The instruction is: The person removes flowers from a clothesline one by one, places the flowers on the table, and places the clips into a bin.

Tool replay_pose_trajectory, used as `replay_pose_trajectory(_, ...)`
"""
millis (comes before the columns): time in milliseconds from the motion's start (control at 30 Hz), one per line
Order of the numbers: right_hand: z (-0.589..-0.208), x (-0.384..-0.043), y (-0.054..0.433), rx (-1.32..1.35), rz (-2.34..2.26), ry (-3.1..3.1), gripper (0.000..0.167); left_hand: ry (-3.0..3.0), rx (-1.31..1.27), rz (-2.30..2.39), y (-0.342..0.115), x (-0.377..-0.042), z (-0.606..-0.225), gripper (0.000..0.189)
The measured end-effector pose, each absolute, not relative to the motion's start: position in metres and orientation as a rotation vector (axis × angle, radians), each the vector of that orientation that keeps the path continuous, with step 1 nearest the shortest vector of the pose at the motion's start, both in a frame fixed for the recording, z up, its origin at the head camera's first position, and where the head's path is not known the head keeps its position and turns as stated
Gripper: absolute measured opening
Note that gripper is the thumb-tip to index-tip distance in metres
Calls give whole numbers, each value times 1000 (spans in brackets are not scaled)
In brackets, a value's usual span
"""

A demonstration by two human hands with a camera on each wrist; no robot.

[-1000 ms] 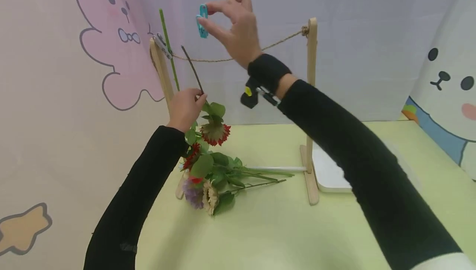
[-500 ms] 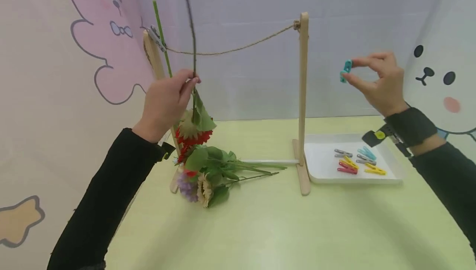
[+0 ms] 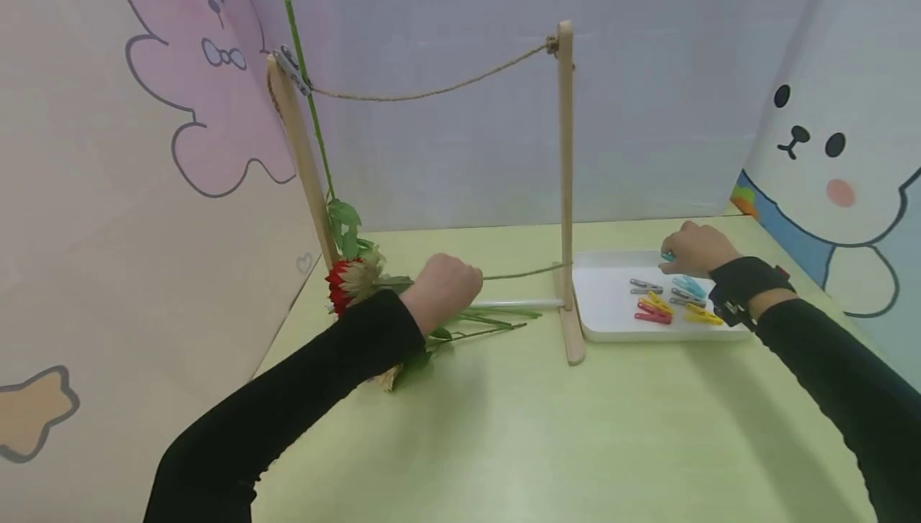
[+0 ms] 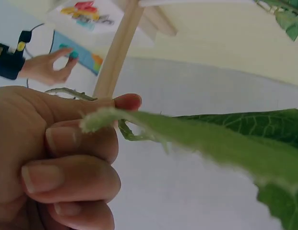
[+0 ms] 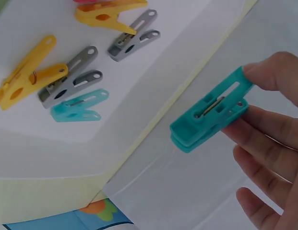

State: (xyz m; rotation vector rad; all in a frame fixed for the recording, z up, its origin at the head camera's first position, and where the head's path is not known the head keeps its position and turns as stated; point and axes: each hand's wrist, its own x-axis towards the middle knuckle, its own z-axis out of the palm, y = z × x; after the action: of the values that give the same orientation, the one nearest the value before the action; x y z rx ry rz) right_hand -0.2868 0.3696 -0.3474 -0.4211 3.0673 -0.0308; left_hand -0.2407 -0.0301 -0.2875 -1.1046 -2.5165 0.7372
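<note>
In the head view my left hand (image 3: 442, 291) grips the stem of a red flower (image 3: 348, 287), which lies sideways with its bloom to the left and its stem (image 3: 525, 273) pointing right. A green leaf (image 4: 211, 139) of it crosses the left wrist view. My right hand (image 3: 698, 249) is over the back of the white tray (image 3: 600, 323), pinching a teal clothespin (image 5: 211, 110) by its handle ends between thumb and fingers. On the rope (image 3: 424, 97), a grey clothespin (image 3: 293, 71) holds another flower by its green stem (image 3: 316, 127), bloom end down.
Two wooden posts, left post (image 3: 305, 163) and right post (image 3: 565, 163), carry the rope. Grey, yellow, red and blue clothespins lie in the tray, including a yellow clothespin (image 5: 31, 76). More flower stems (image 3: 496, 317) rest on the table, their blooms mostly behind my left arm.
My right hand has moved with the teal clothespin from near the rope to the right, down over the tray. My left hand has moved right and lower, tipping the held flower from upside down to sideways.
</note>
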Motion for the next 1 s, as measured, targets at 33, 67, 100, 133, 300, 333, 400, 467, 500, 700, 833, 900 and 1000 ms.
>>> replay_pose_trajectory(33,-352,-288,369,-417,-26,3065,26,-2508,-1096,773,-31,-253,-313,44)
replay_pose_trajectory(67,-356,-290,369,-414,-21,3065,26,-2479,-1085,804,-33,-267,-340,45)
replay_pose_trajectory(100,-359,-292,369,-420,-16,3069,27,-2498,-1056,863,-33,-279,-363,44)
replay_pose_trajectory(133,-361,-294,369,-426,-22,3072,27,-2480,-1050,878,-35,-292,-388,44)
replay_pose_trajectory(300,-375,-303,369,-441,-82,3114,30,-2556,-1023,987,-35,-335,-481,47)
replay_pose_trajectory(333,-378,-305,369,-428,-95,3129,30,-2533,-1040,957,-37,-344,-500,48)
replay_pose_trajectory(400,-383,-309,371,-387,-117,3157,31,-2568,-1037,961,-35,-361,-531,49)
replay_pose_trajectory(467,-387,-311,372,-326,-153,3173,32,-2512,-1076,879,-39,-391,-581,52)
replay_pose_trajectory(500,-389,-312,373,-290,-178,3170,32,-2526,-1075,869,-39,-406,-605,51)
replay_pose_trajectory(700,-407,-319,367,-230,-216,3138,33,-2596,-1119,893,-38,-416,-622,47)
replay_pose_trajectory(833,-419,-321,367,-239,-165,3115,29,-2525,-1156,831,-41,-395,-604,48)
replay_pose_trajectory(900,-424,-323,369,-231,-153,3100,27,-2498,-1152,816,-45,-418,-640,49)
replay_pose_trajectory(1000,-430,-329,373,-220,-144,3084,25,-2469,-1148,802,-46,-428,-654,50)
